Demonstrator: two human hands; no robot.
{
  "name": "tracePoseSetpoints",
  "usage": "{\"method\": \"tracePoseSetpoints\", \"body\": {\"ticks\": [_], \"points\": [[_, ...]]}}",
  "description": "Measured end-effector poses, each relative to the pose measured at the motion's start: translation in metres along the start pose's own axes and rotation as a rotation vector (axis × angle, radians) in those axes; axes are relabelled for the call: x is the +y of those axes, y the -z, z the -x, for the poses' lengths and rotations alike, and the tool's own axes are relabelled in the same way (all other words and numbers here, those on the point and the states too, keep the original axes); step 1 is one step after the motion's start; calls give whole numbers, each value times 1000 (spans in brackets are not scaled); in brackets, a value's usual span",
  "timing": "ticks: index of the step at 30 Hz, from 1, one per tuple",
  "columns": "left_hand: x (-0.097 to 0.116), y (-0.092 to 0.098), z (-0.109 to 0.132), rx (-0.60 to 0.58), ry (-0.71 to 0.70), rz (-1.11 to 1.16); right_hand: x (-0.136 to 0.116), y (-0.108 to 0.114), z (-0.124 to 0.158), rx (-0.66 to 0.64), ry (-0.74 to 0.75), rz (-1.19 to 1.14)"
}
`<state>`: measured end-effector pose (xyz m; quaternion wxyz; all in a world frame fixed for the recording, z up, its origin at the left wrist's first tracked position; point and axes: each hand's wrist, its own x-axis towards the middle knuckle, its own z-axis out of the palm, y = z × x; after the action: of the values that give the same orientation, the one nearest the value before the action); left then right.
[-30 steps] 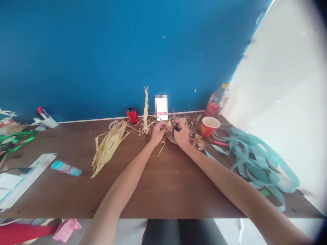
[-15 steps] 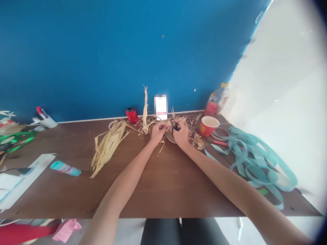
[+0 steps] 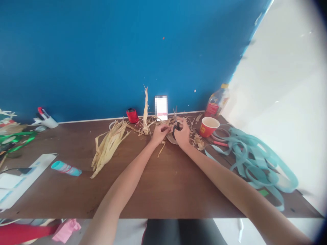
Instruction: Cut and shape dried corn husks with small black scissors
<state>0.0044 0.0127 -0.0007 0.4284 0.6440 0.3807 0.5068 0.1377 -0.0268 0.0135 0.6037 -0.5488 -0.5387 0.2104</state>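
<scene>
Scissors [image 3: 176,126] with dark handles are in my right hand [image 3: 183,132], their blades pointing up towards the wall. Close by on the left, my left hand [image 3: 160,132] is closed in a pinch; what lies between its fingertips is too small to make out. Dry husk scraps [image 3: 192,121] are scattered behind and beside both hands. One dried corn husk [image 3: 145,112] stands upright against the wall, left of my left hand. A larger bundle of corn husks [image 3: 109,146] lies farther left. A pale flower-like husk piece [image 3: 199,141] rests right of my right hand.
A red paper cup [image 3: 209,127] and a plastic bottle [image 3: 217,101] stand at the right, beside a heap of teal ribbon [image 3: 251,160]. A bright phone screen [image 3: 161,110] leans on the wall near a red roll [image 3: 132,116]. At the left lie a blue tube [image 3: 66,168] and a power strip [image 3: 28,183].
The scissors' blades have shifted slightly to the right and their tips look a little more apart. Both hands stay in nearly the same place; the pinched scrap shows less now.
</scene>
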Motion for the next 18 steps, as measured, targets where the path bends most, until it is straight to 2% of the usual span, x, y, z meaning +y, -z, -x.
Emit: {"method": "tracePoseSetpoints", "body": {"ticks": [4,8,12,18], "points": [[0,-1,1,-6,21,-8,0,1,2,17,11,-19],[4,0,3,69,18,-17,1,0,0,15,3,-29],[5,1,3,120,35,70,3,-2,-2,-18,33,-79],[1,1,2,46,59,138,6,-4,-3,-13,47,-137]]}}
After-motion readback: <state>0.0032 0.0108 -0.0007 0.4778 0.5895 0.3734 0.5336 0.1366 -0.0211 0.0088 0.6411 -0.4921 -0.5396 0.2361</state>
